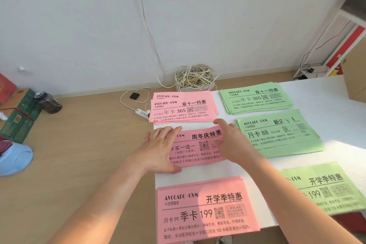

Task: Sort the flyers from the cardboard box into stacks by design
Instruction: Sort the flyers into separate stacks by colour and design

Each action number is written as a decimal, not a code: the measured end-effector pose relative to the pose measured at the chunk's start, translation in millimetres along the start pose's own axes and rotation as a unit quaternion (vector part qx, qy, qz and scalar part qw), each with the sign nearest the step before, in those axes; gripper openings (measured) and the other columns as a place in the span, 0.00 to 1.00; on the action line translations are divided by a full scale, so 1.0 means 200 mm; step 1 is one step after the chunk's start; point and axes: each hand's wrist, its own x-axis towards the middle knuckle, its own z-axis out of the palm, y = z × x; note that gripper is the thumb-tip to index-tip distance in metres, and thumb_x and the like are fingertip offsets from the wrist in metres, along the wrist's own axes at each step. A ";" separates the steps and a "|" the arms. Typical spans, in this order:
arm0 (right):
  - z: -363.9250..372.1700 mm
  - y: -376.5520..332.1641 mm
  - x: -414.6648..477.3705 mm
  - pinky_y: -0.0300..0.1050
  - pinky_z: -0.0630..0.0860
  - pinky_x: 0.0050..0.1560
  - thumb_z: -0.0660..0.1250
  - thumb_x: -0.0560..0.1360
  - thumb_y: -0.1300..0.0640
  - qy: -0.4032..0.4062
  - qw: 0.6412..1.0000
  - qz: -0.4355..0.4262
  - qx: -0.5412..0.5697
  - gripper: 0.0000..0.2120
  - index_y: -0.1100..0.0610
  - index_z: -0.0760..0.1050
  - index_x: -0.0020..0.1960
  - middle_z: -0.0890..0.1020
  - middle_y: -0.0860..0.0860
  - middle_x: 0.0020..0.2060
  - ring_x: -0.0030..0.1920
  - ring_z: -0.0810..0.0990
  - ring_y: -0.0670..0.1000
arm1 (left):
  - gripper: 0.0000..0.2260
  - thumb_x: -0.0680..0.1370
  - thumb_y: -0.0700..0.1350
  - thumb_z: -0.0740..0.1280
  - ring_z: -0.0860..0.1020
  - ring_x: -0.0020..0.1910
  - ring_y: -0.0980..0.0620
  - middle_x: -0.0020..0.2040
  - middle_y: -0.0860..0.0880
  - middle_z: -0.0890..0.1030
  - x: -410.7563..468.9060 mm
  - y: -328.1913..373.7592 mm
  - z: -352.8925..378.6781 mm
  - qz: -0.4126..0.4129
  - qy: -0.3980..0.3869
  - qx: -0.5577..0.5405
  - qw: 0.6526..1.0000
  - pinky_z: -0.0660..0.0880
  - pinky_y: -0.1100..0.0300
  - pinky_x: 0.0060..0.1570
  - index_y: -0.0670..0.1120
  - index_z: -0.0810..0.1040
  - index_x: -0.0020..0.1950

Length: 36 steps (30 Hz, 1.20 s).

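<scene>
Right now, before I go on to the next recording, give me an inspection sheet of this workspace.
Surface: white table, flyers laid in two columns.
Job's things: far pink stack, middle pink stack, near pink stack; far green stack, middle green stack, near green stack; cardboard box at the right edge, partly out of frame.
Clutter: on the floor at left, dark bottle, green boxes, blue object.
Hands: left hand and right hand rest on the ends of the middle pink stack.
Cables: white cable tangle by the wall; power strip and black adapter on the floor.
Surroundings: white wall, wooden floor, white shelf at right.
</scene>
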 end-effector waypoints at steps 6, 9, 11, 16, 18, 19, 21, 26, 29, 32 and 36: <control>0.02 0.00 -0.01 0.46 0.67 0.44 0.61 0.72 0.66 0.055 0.996 0.011 -0.071 0.28 0.55 0.61 0.70 0.74 0.57 0.49 0.48 0.73 0.57 | 0.48 0.63 0.65 0.70 0.50 0.72 0.50 0.71 0.53 0.53 0.01 -0.01 0.00 0.002 0.014 0.005 1.000 0.48 0.42 0.72 0.56 0.46 0.75; 0.03 0.02 -0.01 0.48 0.68 0.47 0.61 0.73 0.63 0.065 0.995 0.021 -0.073 0.25 0.56 0.62 0.69 0.74 0.57 0.49 0.50 0.74 0.59 | 0.50 0.63 0.65 0.71 0.46 0.73 0.50 0.73 0.54 0.49 0.00 -0.01 0.00 -0.002 0.018 -0.007 1.000 0.46 0.42 0.73 0.56 0.44 0.76; 0.02 0.03 -0.02 0.49 0.69 0.48 0.61 0.73 0.61 0.066 0.996 0.023 -0.052 0.25 0.56 0.62 0.69 0.75 0.58 0.51 0.51 0.74 0.59 | 0.52 0.63 0.65 0.73 0.45 0.74 0.50 0.74 0.55 0.46 -0.03 -0.01 0.00 -0.013 0.054 -0.030 0.998 0.47 0.45 0.74 0.57 0.43 0.76; 0.00 0.05 -0.05 0.49 0.69 0.50 0.62 0.75 0.59 0.049 0.999 0.023 -0.007 0.25 0.56 0.60 0.71 0.77 0.58 0.55 0.55 0.74 0.59 | 0.48 0.64 0.54 0.78 0.57 0.71 0.51 0.72 0.53 0.60 -0.19 -0.03 0.05 -0.128 0.190 -0.199 0.953 0.58 0.54 0.70 0.56 0.52 0.76; 0.00 0.04 -0.06 0.50 0.70 0.50 0.61 0.75 0.60 0.048 0.999 0.019 -0.007 0.25 0.56 0.60 0.71 0.76 0.59 0.55 0.55 0.74 0.60 | 0.48 0.64 0.52 0.79 0.62 0.70 0.52 0.72 0.53 0.62 -0.24 0.00 0.10 -0.146 0.160 -0.233 0.948 0.61 0.55 0.69 0.57 0.52 0.76; 0.00 0.04 -0.06 0.49 0.70 0.49 0.61 0.75 0.60 0.048 0.999 0.019 -0.010 0.26 0.55 0.60 0.71 0.76 0.58 0.54 0.54 0.74 0.60 | 0.47 0.65 0.52 0.78 0.65 0.69 0.53 0.72 0.52 0.64 -0.25 0.02 0.12 -0.152 0.151 -0.241 0.947 0.63 0.56 0.68 0.57 0.53 0.76; 0.00 0.04 -0.07 0.48 0.68 0.47 0.62 0.74 0.60 0.046 0.999 0.022 -0.010 0.27 0.55 0.60 0.71 0.76 0.57 0.52 0.53 0.74 0.59 | 0.44 0.67 0.51 0.77 0.68 0.67 0.52 0.70 0.51 0.67 -0.25 0.05 0.14 -0.158 0.160 -0.235 0.946 0.64 0.58 0.65 0.55 0.55 0.76; 0.02 0.02 -0.08 0.44 0.64 0.46 0.64 0.73 0.60 0.042 0.999 0.019 -0.021 0.28 0.55 0.60 0.71 0.76 0.56 0.53 0.55 0.73 0.57 | 0.31 0.72 0.49 0.73 0.74 0.61 0.53 0.65 0.51 0.73 -0.25 0.09 0.12 -0.152 0.201 -0.176 0.952 0.65 0.66 0.52 0.52 0.65 0.72; 0.01 0.01 -0.09 0.43 0.64 0.46 0.65 0.74 0.59 0.041 0.998 0.023 -0.028 0.29 0.54 0.59 0.72 0.75 0.57 0.56 0.55 0.74 0.58 | 0.23 0.73 0.50 0.72 0.75 0.57 0.52 0.62 0.52 0.76 -0.25 0.09 0.11 -0.146 0.201 -0.143 0.958 0.68 0.63 0.53 0.50 0.72 0.67; 0.00 0.00 -0.10 0.44 0.65 0.48 0.66 0.74 0.58 0.030 0.999 0.021 -0.031 0.29 0.54 0.59 0.73 0.74 0.57 0.57 0.55 0.74 0.58 | 0.22 0.73 0.51 0.71 0.75 0.58 0.52 0.60 0.52 0.76 -0.24 0.08 0.11 -0.141 0.191 -0.128 0.963 0.68 0.61 0.56 0.49 0.74 0.65; 0.00 -0.01 -0.10 0.45 0.67 0.51 0.65 0.74 0.57 0.019 0.999 0.023 -0.042 0.29 0.54 0.58 0.73 0.73 0.57 0.58 0.57 0.73 0.58 | 0.19 0.74 0.52 0.70 0.76 0.55 0.53 0.59 0.53 0.76 -0.26 0.10 0.12 -0.126 0.201 -0.109 0.965 0.70 0.62 0.54 0.48 0.75 0.64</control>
